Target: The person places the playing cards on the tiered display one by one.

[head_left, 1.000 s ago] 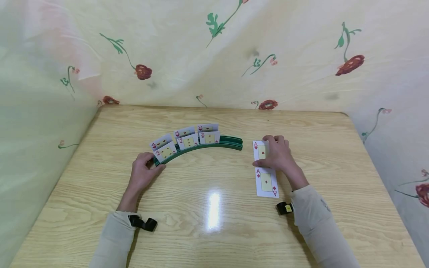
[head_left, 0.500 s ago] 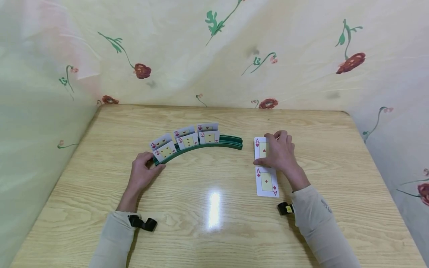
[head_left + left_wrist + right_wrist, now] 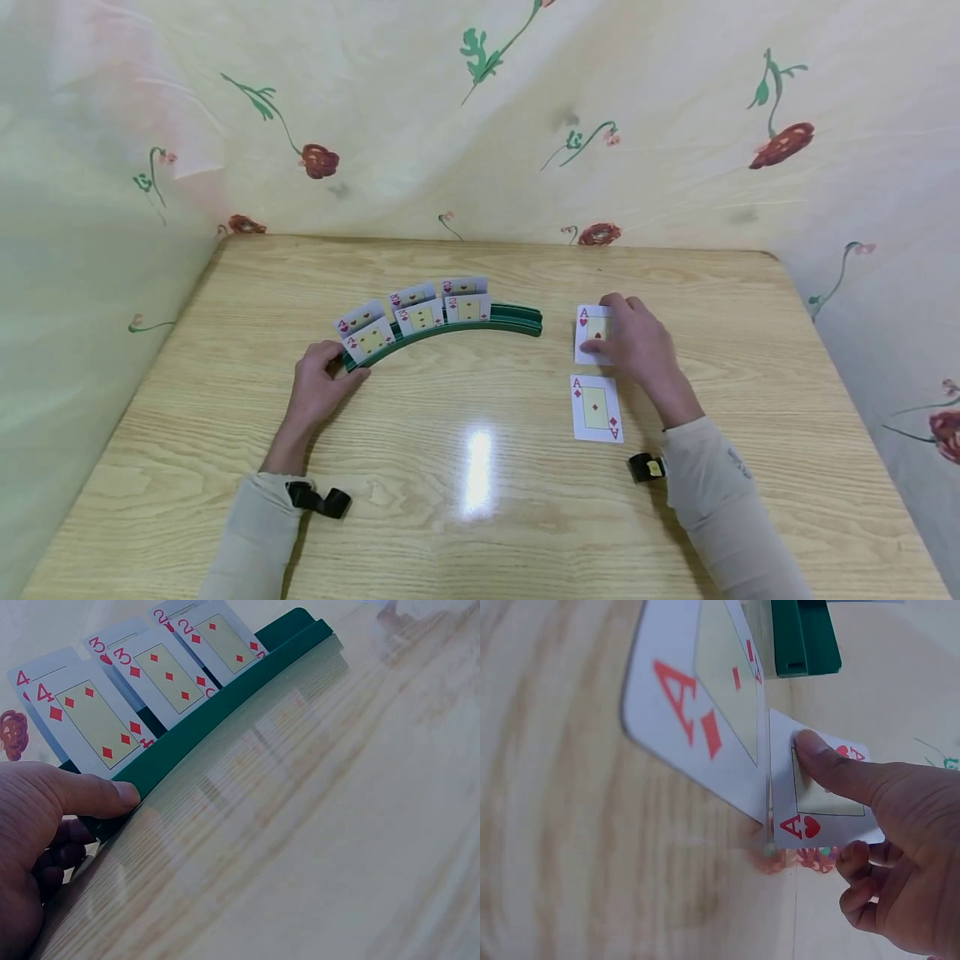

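A curved green card holder [image 3: 517, 320] stands left of the table's middle, with pairs of playing cards in its two slots. From the left these are fours [image 3: 369, 339], threes [image 3: 420, 316] and twos [image 3: 468, 308], diamonds in front and hearts behind. My left hand [image 3: 321, 385] grips the holder's left end, thumb on its front side in the left wrist view. At the right, my right hand [image 3: 641, 350] pinches the ace of hearts [image 3: 817, 802], thumb on its face and fingers behind. Nearer me the ace of diamonds [image 3: 596, 408] lies face up on the table.
The wooden table [image 3: 480, 400] runs back to a flowered cloth [image 3: 405, 125] that hangs behind it and at both sides. Black straps with small devices [image 3: 321, 500] sit on both wrists.
The right hand has drawn the ace of hearts away from the ace of diamonds, slightly right, leaving a gap between them. Its thumb has moved onto the card's face. The left hand stays put.
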A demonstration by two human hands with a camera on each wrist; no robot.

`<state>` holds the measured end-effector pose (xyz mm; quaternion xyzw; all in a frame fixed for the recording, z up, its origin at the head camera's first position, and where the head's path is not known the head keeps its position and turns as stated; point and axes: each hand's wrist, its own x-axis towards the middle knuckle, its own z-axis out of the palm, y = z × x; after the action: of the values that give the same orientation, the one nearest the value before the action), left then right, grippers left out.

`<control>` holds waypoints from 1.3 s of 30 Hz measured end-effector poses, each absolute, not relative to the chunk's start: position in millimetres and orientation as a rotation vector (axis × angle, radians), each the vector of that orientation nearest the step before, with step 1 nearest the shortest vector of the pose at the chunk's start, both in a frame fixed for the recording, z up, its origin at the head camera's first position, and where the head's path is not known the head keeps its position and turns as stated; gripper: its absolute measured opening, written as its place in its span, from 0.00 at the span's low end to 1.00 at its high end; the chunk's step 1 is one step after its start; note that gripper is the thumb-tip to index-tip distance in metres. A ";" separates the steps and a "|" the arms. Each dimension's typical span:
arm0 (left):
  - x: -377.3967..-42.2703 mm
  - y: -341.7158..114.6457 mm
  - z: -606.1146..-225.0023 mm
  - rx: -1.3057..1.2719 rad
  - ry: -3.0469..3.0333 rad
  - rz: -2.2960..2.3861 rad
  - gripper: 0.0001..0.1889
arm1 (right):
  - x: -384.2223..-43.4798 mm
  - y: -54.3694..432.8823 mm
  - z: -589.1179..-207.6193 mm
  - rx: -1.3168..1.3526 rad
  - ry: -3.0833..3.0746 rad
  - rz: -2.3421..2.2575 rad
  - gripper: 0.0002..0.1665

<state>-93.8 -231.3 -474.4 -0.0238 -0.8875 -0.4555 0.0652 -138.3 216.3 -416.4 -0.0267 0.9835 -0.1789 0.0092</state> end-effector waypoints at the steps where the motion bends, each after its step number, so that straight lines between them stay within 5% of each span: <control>1: -93.9 -231.2 -474.4 -0.071 -2.680 -1.375 0.19 | -138.1 217.4 -416.5 -0.092 3.078 -0.570 0.39; 14: -94.1 -231.4 -474.4 -0.074 -2.684 -1.373 0.19 | -131.3 227.6 -411.3 -0.225 3.190 -0.764 0.19; 39: -93.3 -230.9 -472.3 -0.078 -2.690 -1.380 0.19 | -147.4 196.5 -375.2 -0.465 3.185 -1.205 0.14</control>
<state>-93.3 -230.9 -472.3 -0.0257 -0.8879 -0.4555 0.0585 -147.4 196.5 -375.2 -0.1337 0.9166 -0.3468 -0.1471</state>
